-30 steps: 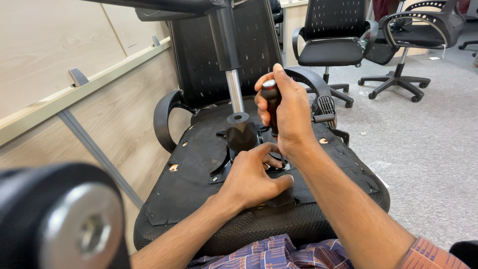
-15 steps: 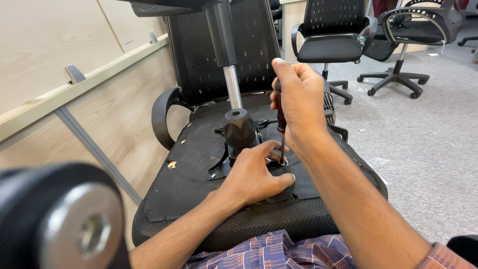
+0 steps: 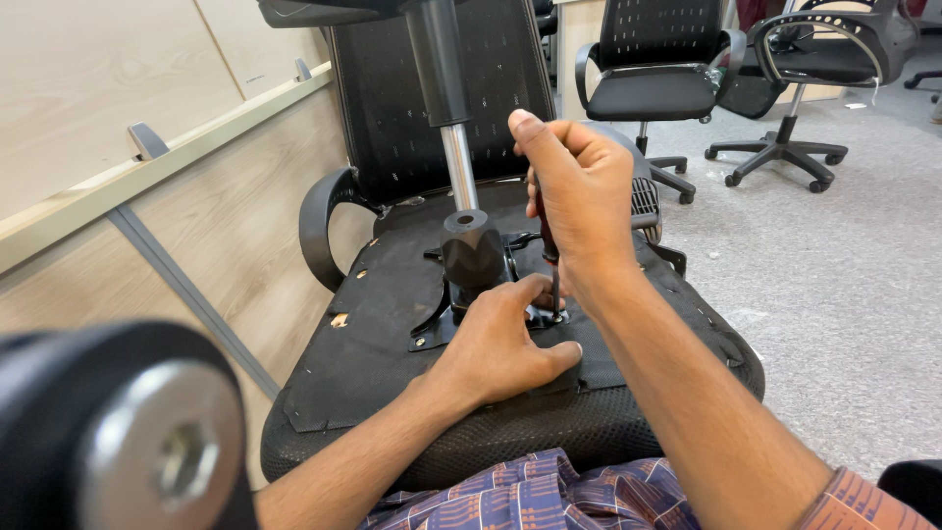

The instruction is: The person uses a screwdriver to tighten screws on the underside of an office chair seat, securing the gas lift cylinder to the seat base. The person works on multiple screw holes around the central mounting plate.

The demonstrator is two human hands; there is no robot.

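Black mesh and rough black fabric fill the middle of the head view: an office chair (image 3: 392, 383) lies tipped up, the underside of its seat facing the camera. At centre frame the right hand (image 3: 579, 211) is wrapped tight around the dark handle of a screwdriver (image 3: 551, 265), which stands nearly upright with its tip on the metal plate (image 3: 432, 329) bolted under the seat. The left hand (image 3: 496, 344) lies flat beside the tip, fingers curled loosely against the plate — holding nothing. The screwdriver looks stiff and light, with a smooth handle best taken high in a full fist. The chair seems heavy and awkward, its padded rim soft. A steel post (image 3: 459, 167) rises just left of the hand, so room is tight there. To the right, grey carpet (image 3: 844, 294) lies open; other chairs (image 3: 657, 88) stand well apart at upper right. At lower left a blurred black and silver wheel hub (image 3: 147, 442) crowds the corner.
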